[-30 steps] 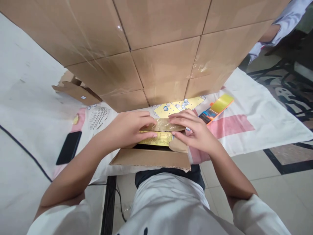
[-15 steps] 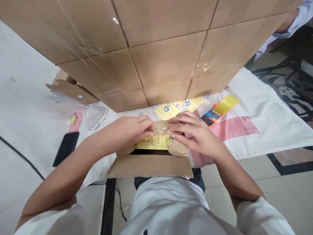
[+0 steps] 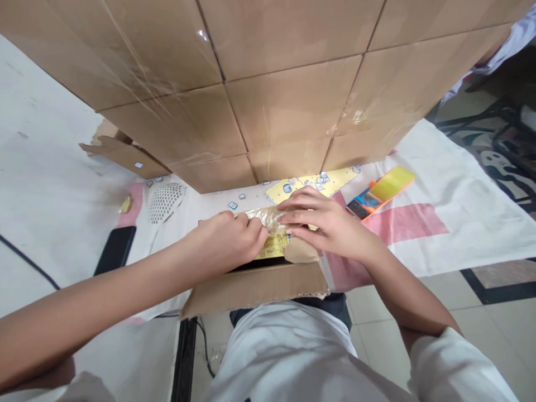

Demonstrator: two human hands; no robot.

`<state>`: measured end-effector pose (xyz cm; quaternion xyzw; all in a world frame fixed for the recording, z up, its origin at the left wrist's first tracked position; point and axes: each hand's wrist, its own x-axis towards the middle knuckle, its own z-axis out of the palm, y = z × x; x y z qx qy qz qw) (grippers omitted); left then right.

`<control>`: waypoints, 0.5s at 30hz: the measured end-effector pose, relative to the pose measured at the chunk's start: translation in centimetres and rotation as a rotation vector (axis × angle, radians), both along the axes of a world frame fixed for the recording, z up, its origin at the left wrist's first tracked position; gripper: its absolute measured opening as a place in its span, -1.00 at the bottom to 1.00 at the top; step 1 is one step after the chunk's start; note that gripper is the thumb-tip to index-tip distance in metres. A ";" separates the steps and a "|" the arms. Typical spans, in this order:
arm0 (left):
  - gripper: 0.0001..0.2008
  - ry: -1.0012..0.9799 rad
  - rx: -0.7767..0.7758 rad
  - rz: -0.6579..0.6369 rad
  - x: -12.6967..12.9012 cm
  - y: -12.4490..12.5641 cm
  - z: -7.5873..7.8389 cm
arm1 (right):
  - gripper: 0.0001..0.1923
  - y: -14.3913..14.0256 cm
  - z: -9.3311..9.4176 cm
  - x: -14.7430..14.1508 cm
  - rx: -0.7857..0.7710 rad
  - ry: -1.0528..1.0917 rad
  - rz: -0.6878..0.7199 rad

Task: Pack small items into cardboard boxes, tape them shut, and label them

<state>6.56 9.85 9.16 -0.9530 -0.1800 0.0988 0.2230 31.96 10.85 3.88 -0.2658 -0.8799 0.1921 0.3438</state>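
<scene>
A small open cardboard box stands at the table's front edge, its near flap folded out toward me. Inside shows a yellow printed sheet or pack. Crinkled clear tape lies along the box's far flap and is partly raised. My left hand is closed in a pinch on the tape's left part, knuckles up. Fingers spread, my right hand rests on the right end of the taped flap. What lies under its palm is hidden.
Large taped cardboard boxes are stacked right behind the small box. An orange and yellow tape dispenser lies right on the cloth. A black phone-like object and torn cardboard are left. Another person's sleeve shows top right.
My left hand has turned over into a tighter pinch and covers more of the box's left side. The tape looks more wrinkled and lifted. My right hand has shifted slightly left.
</scene>
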 end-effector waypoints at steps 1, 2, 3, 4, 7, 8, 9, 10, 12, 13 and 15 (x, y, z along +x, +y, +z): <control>-0.80 0.020 -0.023 -0.004 0.1 0.2 -0.1 | -0.82 0.1 0.1 -0.1 0.006 -0.002 0.004; -0.82 0.034 -0.058 -0.012 0.1 0.5 -0.1 | -0.83 0.1 0.1 -0.1 0.014 -0.004 0.009; -0.84 0.036 -0.097 -0.022 0.0 0.8 -0.2 | -0.83 0.2 0.2 -0.2 0.025 -0.007 0.010; -0.87 0.027 -0.133 -0.031 -0.1 1.3 -0.3 | -0.84 0.1 0.3 -0.2 0.041 -0.013 -0.001; -0.88 -0.049 -0.188 -0.035 -0.5 2.6 -0.4 | -0.83 -0.2 0.6 -0.3 0.135 -0.087 -0.136; -0.84 -0.081 -0.193 -0.032 -0.6 2.8 -0.3 | -0.82 -0.4 0.7 -0.4 0.180 -0.126 -0.201; -0.82 -0.112 -0.196 -0.020 -0.7 3.0 -0.1 | -0.83 -0.6 0.9 -0.5 0.223 -0.168 -0.260; -0.81 -0.144 -0.200 0.003 -0.8 3.0 0.1 | -0.84 -0.9 1.0 -0.6 0.265 -0.200 -0.307; -0.79 -0.214 -0.227 0.055 -0.8 2.9 0.6 | -0.83 -1.5 1.4 -0.7 0.333 -0.231 -0.355; -0.79 -0.240 -0.254 0.088 -0.8 2.8 0.9 | -0.81 -2.0 1.6 -0.8 0.353 -0.229 -0.362; -0.79 -0.287 -0.340 0.139 -0.8 2.6 1.5 | -0.77 -3.0 2.3 -1.0 0.341 -0.181 -0.358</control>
